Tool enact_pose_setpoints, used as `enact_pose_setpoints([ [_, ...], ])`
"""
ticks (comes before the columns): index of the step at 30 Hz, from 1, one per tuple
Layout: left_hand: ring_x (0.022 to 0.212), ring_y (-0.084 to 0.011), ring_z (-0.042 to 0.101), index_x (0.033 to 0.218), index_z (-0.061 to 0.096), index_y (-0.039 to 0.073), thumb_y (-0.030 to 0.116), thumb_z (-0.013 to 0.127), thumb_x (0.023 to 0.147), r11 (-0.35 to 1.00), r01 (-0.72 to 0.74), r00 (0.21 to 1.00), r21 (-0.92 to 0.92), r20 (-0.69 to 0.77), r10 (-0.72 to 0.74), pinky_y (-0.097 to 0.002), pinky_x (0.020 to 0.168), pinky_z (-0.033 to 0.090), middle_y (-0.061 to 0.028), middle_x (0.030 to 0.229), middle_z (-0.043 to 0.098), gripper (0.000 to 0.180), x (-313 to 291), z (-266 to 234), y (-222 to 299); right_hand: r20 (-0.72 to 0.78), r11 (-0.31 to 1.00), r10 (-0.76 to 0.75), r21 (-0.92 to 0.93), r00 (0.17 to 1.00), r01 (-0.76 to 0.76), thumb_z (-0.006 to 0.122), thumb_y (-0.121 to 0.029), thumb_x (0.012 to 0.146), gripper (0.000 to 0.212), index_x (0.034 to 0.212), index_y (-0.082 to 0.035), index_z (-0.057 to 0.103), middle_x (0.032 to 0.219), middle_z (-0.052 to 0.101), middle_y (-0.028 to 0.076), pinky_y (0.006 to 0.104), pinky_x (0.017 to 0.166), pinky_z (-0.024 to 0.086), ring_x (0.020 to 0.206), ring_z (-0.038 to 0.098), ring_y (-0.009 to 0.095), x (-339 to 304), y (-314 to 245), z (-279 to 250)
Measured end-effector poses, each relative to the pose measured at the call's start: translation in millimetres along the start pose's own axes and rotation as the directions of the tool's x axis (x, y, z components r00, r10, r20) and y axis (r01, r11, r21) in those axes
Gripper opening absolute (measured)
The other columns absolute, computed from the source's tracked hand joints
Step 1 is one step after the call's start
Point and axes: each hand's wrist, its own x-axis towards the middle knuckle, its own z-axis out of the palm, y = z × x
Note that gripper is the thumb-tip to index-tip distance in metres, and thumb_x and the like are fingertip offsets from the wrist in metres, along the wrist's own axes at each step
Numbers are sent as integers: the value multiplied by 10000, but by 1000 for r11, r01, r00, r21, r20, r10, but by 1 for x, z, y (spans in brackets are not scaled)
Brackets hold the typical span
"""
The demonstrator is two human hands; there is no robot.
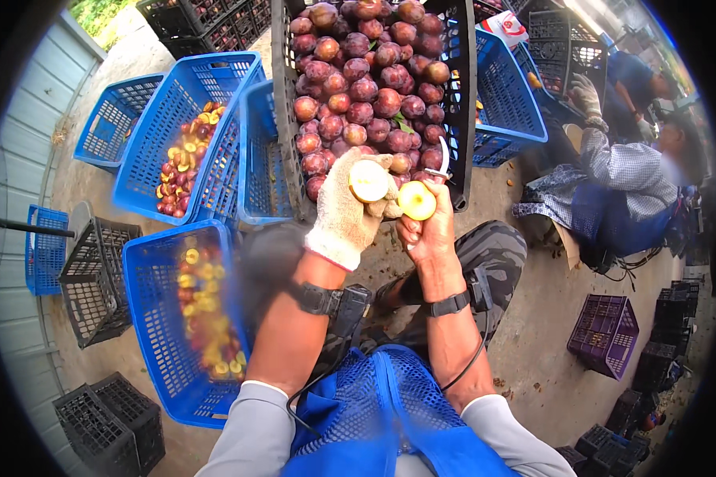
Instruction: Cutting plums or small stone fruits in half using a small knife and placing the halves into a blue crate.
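My left hand (pixel 342 211) wears a pale knit glove and is closed on a plum half (pixel 369 181), its pale cut face turned up. Right beside it, my bare right hand (pixel 435 242) grips a small knife with a curved blade (pixel 444 156), which points up and away from me. The same hand pinches another plum half (pixel 417 200), yellow with a hollow in its middle. Both hands are just over the near edge of a black crate (pixel 467 119) heaped with whole dark red plums (pixel 362 87).
To the left, cut plum halves lie in a blue basket (pixel 131 187) and in a nearer blue basket (pixel 147 318). Black crates (pixel 99 274) stand by the wall. A co-worker (pixel 632 179) sits at the right, with a purple crate (pixel 605 334) on the floor nearer me.
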Motion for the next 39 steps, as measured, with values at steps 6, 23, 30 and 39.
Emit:
enact_pose_setpoints([
  [6, 512, -192, 527, 970, 578, 27, 406, 414, 965, 966, 112, 985, -234, -99, -138, -368, 499, 470, -94, 756, 606, 413, -7, -15, 40, -34, 974, 1, -225, 999, -9, 526, -349, 891, 260, 854, -94, 556, 581, 536, 9, 207, 294, 296, 345, 412, 91, -4, -10, 17],
  [23, 836, -235, 636, 1227, 521, -18, 185, 521, 932, 411, -520, 361, 748, -244, 900, -362, 790, 519, -172, 1045, 619, 358, -112, 10, 166, 475, 178, -361, -810, 802, 559, 604, -201, 839, 277, 645, -41, 488, 606, 520, 142, 423, 533, 423, 571, 548, 334, 16, 70, 103],
  [30, 628, -212, 623, 1024, 617, 22, 238, 602, 886, 923, 6, 918, 385, -368, 148, -342, 577, 522, -110, 822, 644, 256, -42, -11, 47, 319, -534, -269, -834, 909, 135, 630, -429, 804, 397, 954, -64, 589, 797, 673, 152, 456, 620, 502, 740, 663, 327, 91, -6, 23],
  [39, 697, -238, 616, 1121, 540, 30, 328, 579, 903, 914, 232, 908, 332, -412, -82, -376, 635, 530, -142, 932, 630, 371, -31, -17, 30, 159, 325, -302, -910, 940, 259, 765, -207, 697, 362, 951, -32, 574, 835, 635, 86, 342, 637, 472, 747, 600, 212, 64, 7, 5],
])
